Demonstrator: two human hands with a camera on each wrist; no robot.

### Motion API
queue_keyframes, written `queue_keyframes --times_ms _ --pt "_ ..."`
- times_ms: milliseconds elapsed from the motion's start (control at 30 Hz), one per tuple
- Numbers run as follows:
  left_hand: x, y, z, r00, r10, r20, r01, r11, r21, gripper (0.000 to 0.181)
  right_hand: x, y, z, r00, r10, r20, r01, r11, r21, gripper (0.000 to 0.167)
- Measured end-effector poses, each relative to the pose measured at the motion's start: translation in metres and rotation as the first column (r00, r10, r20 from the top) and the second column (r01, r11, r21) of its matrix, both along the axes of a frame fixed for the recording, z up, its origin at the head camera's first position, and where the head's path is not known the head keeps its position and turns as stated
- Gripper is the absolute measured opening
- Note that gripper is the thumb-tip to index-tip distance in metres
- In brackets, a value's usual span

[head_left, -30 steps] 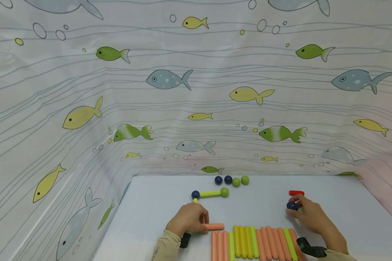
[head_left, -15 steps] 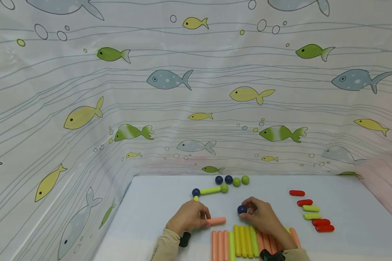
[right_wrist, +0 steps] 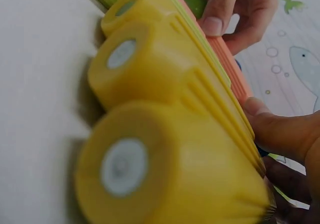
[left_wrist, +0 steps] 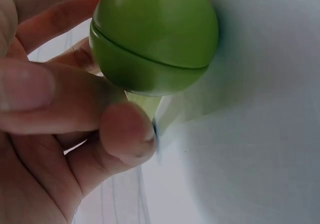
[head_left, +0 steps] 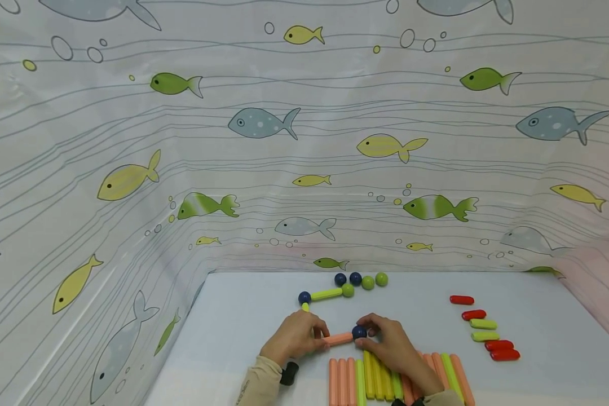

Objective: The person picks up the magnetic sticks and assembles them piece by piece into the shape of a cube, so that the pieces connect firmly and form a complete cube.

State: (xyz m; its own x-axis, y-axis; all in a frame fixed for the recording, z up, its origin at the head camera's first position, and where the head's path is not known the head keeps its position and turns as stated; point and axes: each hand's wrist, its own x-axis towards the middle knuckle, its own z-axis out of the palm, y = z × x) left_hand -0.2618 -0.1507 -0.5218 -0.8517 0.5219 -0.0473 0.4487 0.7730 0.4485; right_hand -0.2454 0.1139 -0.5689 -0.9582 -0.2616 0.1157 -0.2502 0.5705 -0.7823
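Near the table's middle my left hand (head_left: 295, 336) grips a green ball (left_wrist: 155, 39), which the hand hides in the head view. A coral stick (head_left: 339, 339) reaches right from its fingertips. My right hand (head_left: 388, 338) pinches a dark blue ball (head_left: 359, 332) against the stick's right end. Beyond the left hand, a yellow-green stick (head_left: 326, 294) joins another dark blue ball (head_left: 304, 298) to a second green ball (head_left: 347, 290). A short piece of yellow-green stick (head_left: 305, 307) runs from that blue ball to behind the left hand.
Yellow sticks (head_left: 376, 376) and coral sticks (head_left: 340, 380) lie side by side at the front, partly beneath the right forearm. Loose blue balls (head_left: 355, 279) and green balls (head_left: 367, 282) sit at the back. Short red sticks (head_left: 504, 355) and yellow-green sticks (head_left: 485, 336) lie at right.
My right hand has carried the dark blue ball leftward from the short sticks to the coral stick's right end. That end has risen slightly, while the left hand has barely shifted.
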Motion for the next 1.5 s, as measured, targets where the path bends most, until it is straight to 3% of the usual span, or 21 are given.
queue_keyframes --times_ms 167,400,533,633,733,867,1033,1167,1233,1367,1500 --pt "-0.001 -0.001 -0.002 1.000 0.004 -0.004 -0.004 1.000 0.012 0.010 0.001 -0.003 0.000 1.000 -0.020 -0.022 0.021 0.999 0.024 0.036" --pt "-0.003 -0.005 -0.003 1.000 0.017 0.003 -0.017 1.000 0.023 0.011 0.012 -0.016 0.017 0.986 -0.143 -0.082 0.151 0.984 0.099 0.040" --pt "-0.005 -0.007 -0.003 1.000 0.020 0.014 -0.020 0.999 0.036 0.012 0.030 -0.031 0.029 0.980 -0.057 -0.192 0.096 0.975 0.202 0.040" --pt "-0.005 -0.007 -0.002 1.000 0.022 0.022 -0.023 0.999 0.040 0.012 0.043 -0.043 0.032 0.970 0.069 -0.231 0.011 0.945 0.328 0.043" --pt "-0.006 -0.008 -0.001 0.999 0.032 0.032 -0.033 0.999 0.036 0.011 0.051 -0.054 0.032 0.967 0.151 -0.207 -0.046 0.897 0.440 0.048" --pt "-0.008 -0.009 -0.001 0.998 0.045 0.041 -0.046 0.999 0.027 0.011 0.054 -0.064 0.034 0.976 0.160 -0.146 -0.057 0.840 0.539 0.053" --pt "-0.008 -0.012 -0.003 0.998 0.045 0.048 -0.046 0.999 0.020 0.010 0.056 -0.072 0.032 0.982 0.148 -0.115 -0.056 0.817 0.574 0.058" --pt "-0.009 -0.016 -0.004 0.997 0.055 0.055 -0.056 0.998 0.024 0.012 0.059 -0.080 0.029 0.984 0.164 -0.068 -0.098 0.823 0.560 0.054" --pt "-0.009 -0.017 -0.005 0.997 0.057 0.058 -0.059 0.998 0.034 0.013 0.060 -0.083 0.028 0.986 0.163 -0.043 -0.115 0.839 0.532 0.049" --pt "-0.011 -0.019 -0.007 0.998 0.040 0.040 -0.042 0.998 0.047 0.013 0.061 -0.087 0.027 0.989 0.147 0.001 -0.134 0.897 0.422 0.040" --pt "-0.011 -0.022 -0.007 0.999 0.026 0.026 -0.027 0.998 0.057 0.013 0.062 -0.085 0.032 0.988 0.137 0.077 -0.151 0.963 0.221 0.031"
